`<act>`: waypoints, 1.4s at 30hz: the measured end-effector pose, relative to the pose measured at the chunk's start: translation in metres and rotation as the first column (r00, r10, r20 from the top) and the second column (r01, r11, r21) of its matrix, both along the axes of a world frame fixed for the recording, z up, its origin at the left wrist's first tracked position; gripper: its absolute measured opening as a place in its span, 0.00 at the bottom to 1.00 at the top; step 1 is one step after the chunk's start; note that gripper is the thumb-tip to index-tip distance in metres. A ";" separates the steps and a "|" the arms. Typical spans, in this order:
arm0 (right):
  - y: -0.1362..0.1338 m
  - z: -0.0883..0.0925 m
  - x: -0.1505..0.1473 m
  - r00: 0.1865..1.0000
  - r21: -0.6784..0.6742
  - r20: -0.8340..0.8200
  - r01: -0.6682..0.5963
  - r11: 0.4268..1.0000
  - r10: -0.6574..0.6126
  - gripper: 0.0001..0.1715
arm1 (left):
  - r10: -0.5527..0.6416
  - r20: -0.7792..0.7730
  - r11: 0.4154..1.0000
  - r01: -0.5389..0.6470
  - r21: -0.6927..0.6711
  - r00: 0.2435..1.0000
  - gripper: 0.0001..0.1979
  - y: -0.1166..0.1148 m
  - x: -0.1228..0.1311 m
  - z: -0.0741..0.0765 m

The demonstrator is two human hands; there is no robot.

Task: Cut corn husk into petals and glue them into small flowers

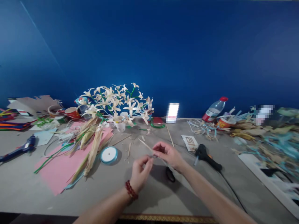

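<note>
Above the middle of the grey table, my left hand (pixel 141 172), a red bead bracelet on its wrist, has thumb and forefinger pinched together. Something small and dark sits at those fingertips, too small to make out. My right hand (pixel 170 155) is closed close beside it, fingers curled round a thin pale strip (pixel 145 145) that looks like dried husk and points up to the left. Black scissors handles (pixel 170 175) show below my right wrist. To the left of both hands lies a spool of blue ribbon (pixel 109 155). Husk scraps (pixel 129 151) lie near it.
Husk flowers (pixel 116 99) stand at the back in a white cup (pixel 120 124). Pink paper (pixel 60 171) with dried husks (pixel 93 152) lies left. A black glue gun (pixel 207 157) with its cord rests right, near a tilted bottle (pixel 213 110). Blue pliers-like tool (pixel 21 149) lies far left.
</note>
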State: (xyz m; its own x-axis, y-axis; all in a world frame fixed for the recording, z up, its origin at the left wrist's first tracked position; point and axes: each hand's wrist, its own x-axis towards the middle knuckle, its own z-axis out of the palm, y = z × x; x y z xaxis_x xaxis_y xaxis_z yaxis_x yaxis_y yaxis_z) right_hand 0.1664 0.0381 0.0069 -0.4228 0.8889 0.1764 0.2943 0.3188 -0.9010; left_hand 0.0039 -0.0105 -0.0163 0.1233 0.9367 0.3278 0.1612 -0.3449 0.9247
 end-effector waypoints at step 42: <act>-0.068 -0.027 0.080 0.650 0.233 0.665 0.288 0.929 -0.368 0.07 | -0.094 0.464 0.819 0.333 -0.468 0.881 0.13 0.006 0.005 0.005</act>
